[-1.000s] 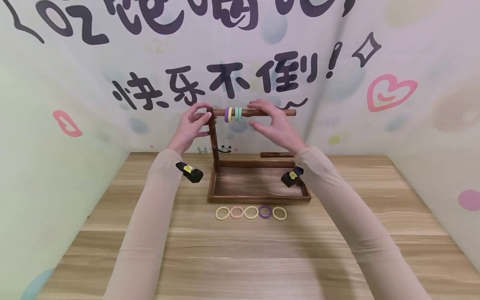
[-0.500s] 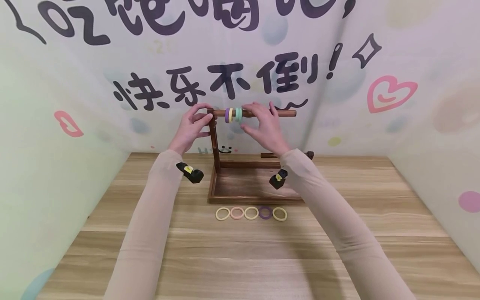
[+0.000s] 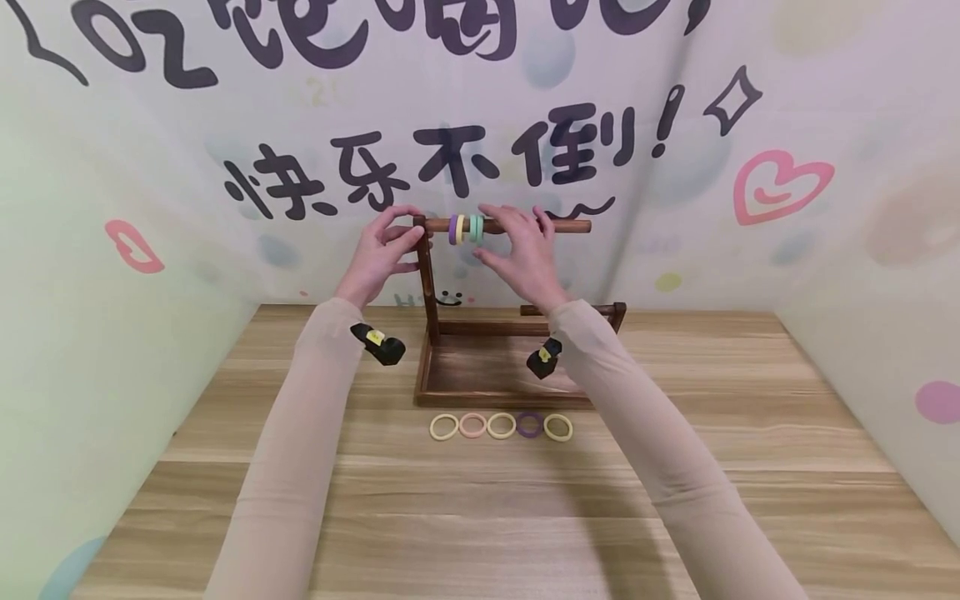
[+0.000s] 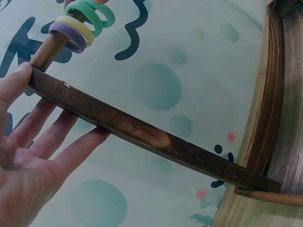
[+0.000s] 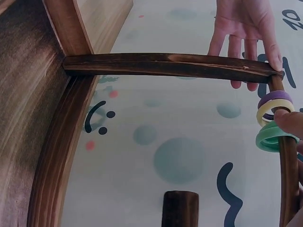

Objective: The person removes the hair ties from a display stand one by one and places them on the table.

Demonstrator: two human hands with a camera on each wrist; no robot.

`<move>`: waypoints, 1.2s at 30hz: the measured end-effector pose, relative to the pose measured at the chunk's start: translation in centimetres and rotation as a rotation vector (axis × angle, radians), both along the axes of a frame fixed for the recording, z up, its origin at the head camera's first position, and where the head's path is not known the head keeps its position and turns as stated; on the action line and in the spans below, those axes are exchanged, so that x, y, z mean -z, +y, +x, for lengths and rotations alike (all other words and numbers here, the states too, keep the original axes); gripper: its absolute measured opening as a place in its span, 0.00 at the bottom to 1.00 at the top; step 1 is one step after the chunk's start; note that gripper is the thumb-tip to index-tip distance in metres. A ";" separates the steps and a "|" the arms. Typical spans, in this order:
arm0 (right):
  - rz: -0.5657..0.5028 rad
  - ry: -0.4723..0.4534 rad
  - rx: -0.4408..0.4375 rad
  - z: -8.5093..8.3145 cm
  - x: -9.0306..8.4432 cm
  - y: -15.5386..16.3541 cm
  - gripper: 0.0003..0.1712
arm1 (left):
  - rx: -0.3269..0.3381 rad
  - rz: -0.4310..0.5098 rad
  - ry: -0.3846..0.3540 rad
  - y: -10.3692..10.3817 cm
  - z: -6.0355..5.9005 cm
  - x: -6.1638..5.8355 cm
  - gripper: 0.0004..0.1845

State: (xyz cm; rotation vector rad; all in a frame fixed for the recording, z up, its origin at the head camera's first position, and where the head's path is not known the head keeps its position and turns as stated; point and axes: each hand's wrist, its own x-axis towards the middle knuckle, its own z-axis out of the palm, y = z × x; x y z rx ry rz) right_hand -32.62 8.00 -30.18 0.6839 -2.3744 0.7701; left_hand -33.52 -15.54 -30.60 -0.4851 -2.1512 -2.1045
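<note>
Steadying the wooden stand from its left side, my left hand rests against the upright post, fingers straight and spread behind the post and thumb laid on its top corner; the left wrist view shows them lying along the wood rather than wrapped round it. To the right of the post, the horizontal rod carries three hair rings close together near its post end: a purple ring, a yellow ring and a green ring. In the right wrist view the same order shows, purple nearest the post, then yellow, then green. My right hand sits just right of the green ring, fingers curled over the rod, one fingertip touching the rings; whether it pinches the green ring I cannot tell. Below the rod lies the stand's tray base, set on the wooden table. In front of the base, five more rings lie in a row on the table: cream, pink, cream, purple, cream. Behind the stand hangs a printed backdrop.
</note>
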 end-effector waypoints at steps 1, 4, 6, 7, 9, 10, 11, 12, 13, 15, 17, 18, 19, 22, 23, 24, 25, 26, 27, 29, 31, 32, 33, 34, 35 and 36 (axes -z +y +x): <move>0.001 0.004 0.003 0.0 0.0 0.0 0.34 | 0.001 0.001 0.000 0.0 0.0 0.0 0.12; -0.001 0.014 0.008 0.0 0.1 -0.1 0.33 | 0.007 0.009 0.000 0.0 0.0 0.0 0.11; -0.003 0.016 0.011 0.0 0.2 -0.1 0.32 | 0.014 0.016 -0.001 -0.1 0.0 0.0 0.11; -0.005 0.017 0.013 -0.1 0.2 -0.1 0.32 | 0.016 0.017 -0.001 -0.1 0.0 0.0 0.11; -0.006 0.016 0.020 -0.1 0.2 -0.2 0.31 | 0.018 0.016 -0.003 -0.1 0.0 0.0 0.11; -0.008 0.017 0.023 -0.1 0.3 -0.2 0.31 | 0.018 0.014 -0.004 -0.1 0.0 0.0 0.11; -0.009 0.018 0.026 -0.2 0.3 -0.2 0.31 | 0.017 0.014 -0.004 -0.1 0.0 0.0 0.11; -0.009 0.017 0.030 -0.2 0.3 -0.3 0.31 | 0.015 0.012 -0.005 -0.1 -0.1 0.1 0.11; -0.010 0.019 0.033 -0.3 0.4 -0.3 0.31 | 0.014 0.012 -0.005 -0.1 -0.1 0.1 0.11; -0.019 0.027 0.035 -0.4 0.5 -0.4 0.30 | 0.012 0.011 -0.005 -0.1 -0.1 0.1 0.11; -0.029 0.035 0.038 -0.5 0.5 -0.5 0.30 | 0.014 0.015 -0.006 -0.2 -0.2 0.1 0.11; -0.035 0.041 0.037 -0.5 0.6 -0.5 0.29 | 0.014 0.014 -0.006 -0.2 -0.2 0.1 0.11; -0.041 0.047 0.037 -0.6 0.6 -0.5 0.29 | 0.015 0.011 -0.005 -0.2 -0.2 0.1 0.11; -0.057 0.056 0.037 -0.6 0.7 -0.5 0.28 | 0.017 0.008 -0.005 -0.1 -0.2 0.1 0.11; -0.058 0.055 0.038 -0.6 0.7 -0.5 0.28 | 0.017 0.007 -0.004 -0.1 -0.2 0.0 0.11; -0.063 0.057 0.034 -0.7 0.8 -0.5 0.28 | 0.018 0.005 -0.004 -0.1 -0.2 0.0 0.11; -0.064 0.057 0.033 -0.7 0.8 -0.5 0.29 | 0.018 0.004 -0.002 -0.1 -0.2 0.0 0.11; -0.062 0.056 0.032 -0.7 0.8 -0.5 0.29 | 0.020 0.007 -0.003 -0.1 -0.2 0.0 0.11; -0.061 0.055 0.030 -0.7 0.8 -0.5 0.30 | 0.020 0.010 -0.003 -0.1 -0.2 0.1 0.11; -0.052 0.052 0.032 -0.8 0.8 -0.5 0.30 | 0.021 0.012 -0.003 -0.1 -0.3 0.1 0.11; -0.047 0.053 0.036 -0.8 0.9 -0.6 0.30 | 0.023 0.015 -0.003 -0.2 -0.3 0.1 0.11; -0.047 0.052 0.039 -0.8 0.9 -0.6 0.30 | 0.024 0.016 -0.003 -0.2 -0.3 0.1 0.11; -0.048 0.051 0.043 -0.9 0.9 -0.6 0.30 | 0.025 0.016 -0.003 -0.2 -0.3 0.1 0.11; -0.050 0.052 0.047 -0.9 0.9 -0.6 0.29 | 0.025 0.014 -0.003 -0.2 -0.3 0.1 0.11; -0.052 0.053 0.051 -0.9 0.9 -0.7 0.29 | 0.025 0.015 -0.004 -0.2 -0.3 0.1 0.11; -0.059 0.055 0.053 -0.9 0.9 -0.7 0.29 | 0.026 0.017 -0.005 -0.2 -0.3 0.1 0.11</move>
